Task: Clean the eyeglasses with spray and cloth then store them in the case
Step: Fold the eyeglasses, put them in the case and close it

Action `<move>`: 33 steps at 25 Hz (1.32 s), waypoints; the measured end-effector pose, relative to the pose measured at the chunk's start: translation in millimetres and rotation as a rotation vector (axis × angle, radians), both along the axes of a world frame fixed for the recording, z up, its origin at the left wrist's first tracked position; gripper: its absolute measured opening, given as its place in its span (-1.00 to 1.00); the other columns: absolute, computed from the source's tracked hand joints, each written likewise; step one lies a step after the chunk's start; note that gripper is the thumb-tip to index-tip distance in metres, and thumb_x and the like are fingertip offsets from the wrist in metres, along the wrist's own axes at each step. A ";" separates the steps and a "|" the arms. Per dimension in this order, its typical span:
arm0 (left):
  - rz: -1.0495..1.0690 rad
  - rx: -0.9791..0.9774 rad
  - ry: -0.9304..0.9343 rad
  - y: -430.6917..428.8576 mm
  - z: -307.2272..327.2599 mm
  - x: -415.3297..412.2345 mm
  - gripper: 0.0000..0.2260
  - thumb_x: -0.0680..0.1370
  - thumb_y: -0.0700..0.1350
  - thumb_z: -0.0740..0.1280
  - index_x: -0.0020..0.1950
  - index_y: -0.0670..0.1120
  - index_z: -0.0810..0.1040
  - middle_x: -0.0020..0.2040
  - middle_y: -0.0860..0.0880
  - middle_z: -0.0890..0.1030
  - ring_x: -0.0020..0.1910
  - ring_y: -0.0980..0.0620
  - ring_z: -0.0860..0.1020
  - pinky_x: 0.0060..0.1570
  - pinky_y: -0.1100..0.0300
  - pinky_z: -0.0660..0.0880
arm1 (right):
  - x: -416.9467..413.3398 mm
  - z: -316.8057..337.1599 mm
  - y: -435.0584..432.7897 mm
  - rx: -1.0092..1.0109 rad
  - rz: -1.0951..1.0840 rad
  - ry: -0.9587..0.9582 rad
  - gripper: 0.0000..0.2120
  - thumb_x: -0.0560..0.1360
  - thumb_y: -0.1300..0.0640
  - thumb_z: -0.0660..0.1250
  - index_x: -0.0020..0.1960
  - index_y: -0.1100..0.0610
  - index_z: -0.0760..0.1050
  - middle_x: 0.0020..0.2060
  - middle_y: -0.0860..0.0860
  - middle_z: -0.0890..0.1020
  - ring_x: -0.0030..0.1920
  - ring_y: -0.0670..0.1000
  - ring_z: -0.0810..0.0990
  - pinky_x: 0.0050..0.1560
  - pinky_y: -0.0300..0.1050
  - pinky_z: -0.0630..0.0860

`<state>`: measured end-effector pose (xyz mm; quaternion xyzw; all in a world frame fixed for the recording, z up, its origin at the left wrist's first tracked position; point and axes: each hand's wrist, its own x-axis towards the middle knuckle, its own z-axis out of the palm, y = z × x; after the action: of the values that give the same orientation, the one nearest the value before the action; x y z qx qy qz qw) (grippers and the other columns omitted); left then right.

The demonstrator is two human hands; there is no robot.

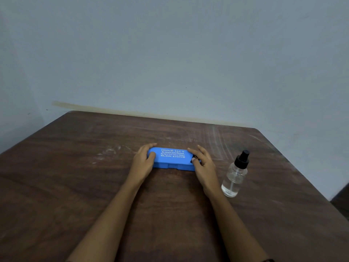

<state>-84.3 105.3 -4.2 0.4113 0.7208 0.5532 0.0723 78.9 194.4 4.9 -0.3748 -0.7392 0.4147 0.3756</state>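
A blue eyeglass case (172, 157) with white printed lettering lies shut on the brown wooden table (75, 176), near its middle. My left hand (144, 160) grips the case's left end, thumb on top. My right hand (203, 160) holds its right end, fingers spread over the lid. A clear spray bottle (235, 176) with a black nozzle stands upright to the right of my right hand, close to the wrist. No eyeglasses and no cloth show in the head view.
The table's far edge meets a pale blue-grey wall (170, 53). White scuff marks (111, 150) lie left of the case. The table's right edge drops off past the bottle.
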 end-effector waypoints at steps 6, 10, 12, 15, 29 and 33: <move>-0.023 -0.077 0.041 -0.6 -0.7 5.7 -0.61 0.49 -0.04 0.34 0.26 -0.16 0.40 0.28 -0.13 0.45 0.26 -0.05 0.39 0.08 0.34 0.20 | 1.3 -1.7 0.9 0.055 0.000 -0.060 -0.75 0.52 0.14 0.26 0.19 0.03 0.51 0.41 0.02 0.33 0.40 0.02 0.27 0.25 -0.22 0.17; -0.036 -0.095 0.058 -1.5 0.7 5.6 -0.57 0.49 -0.03 0.34 0.29 -0.16 0.37 0.30 -0.14 0.42 0.27 -0.04 0.37 0.11 0.31 0.21 | 2.0 -2.2 1.7 0.101 -0.010 -0.083 -0.73 0.49 0.13 0.32 0.19 0.06 0.52 0.38 0.06 0.37 0.39 0.02 0.29 0.12 -0.41 0.11; -0.038 -0.108 0.064 -2.0 1.3 5.8 -0.56 0.49 -0.01 0.33 0.30 -0.15 0.36 0.31 -0.13 0.41 0.27 -0.04 0.37 0.12 0.27 0.23 | 2.4 -2.2 1.7 0.099 -0.011 -0.073 -0.73 0.48 0.14 0.33 0.18 0.08 0.53 0.36 0.07 0.40 0.38 0.01 0.30 0.08 -0.46 0.09; -0.042 -0.118 0.082 -2.7 1.6 6.3 -0.56 0.49 -0.01 0.33 0.30 -0.16 0.35 0.31 -0.13 0.41 0.27 -0.05 0.37 0.13 0.25 0.24 | 2.6 -1.9 1.3 0.102 -0.015 -0.058 -0.74 0.47 0.18 0.34 0.16 0.11 0.54 0.34 0.08 0.43 0.37 0.02 0.32 0.09 -0.47 0.10; -0.056 -0.140 0.129 -1.3 -2.0 3.1 -0.54 0.49 -0.03 0.33 0.31 -0.18 0.32 0.32 -0.15 0.39 0.29 -0.05 0.36 0.10 0.32 0.20 | 0.8 -2.7 1.1 0.130 -0.009 -0.050 -0.77 0.46 0.24 0.34 0.12 0.16 0.54 0.24 0.07 0.52 0.34 0.03 0.38 0.27 -0.27 0.23; -0.063 -0.127 0.156 -2.0 -0.3 7.0 -0.54 0.51 -0.06 0.31 0.33 -0.22 0.30 0.34 -0.18 0.36 0.32 -0.07 0.34 0.15 0.33 0.20 | -0.2 -3.8 -0.4 0.133 -0.028 -0.082 -0.74 0.48 0.20 0.32 0.17 0.10 0.52 0.35 0.07 0.41 0.39 0.02 0.31 0.21 -0.34 0.16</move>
<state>-77.3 103.3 -4.5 0.4702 0.7446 0.4701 0.0592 78.7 193.9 1.0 -0.3761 -0.7745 0.3437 0.3749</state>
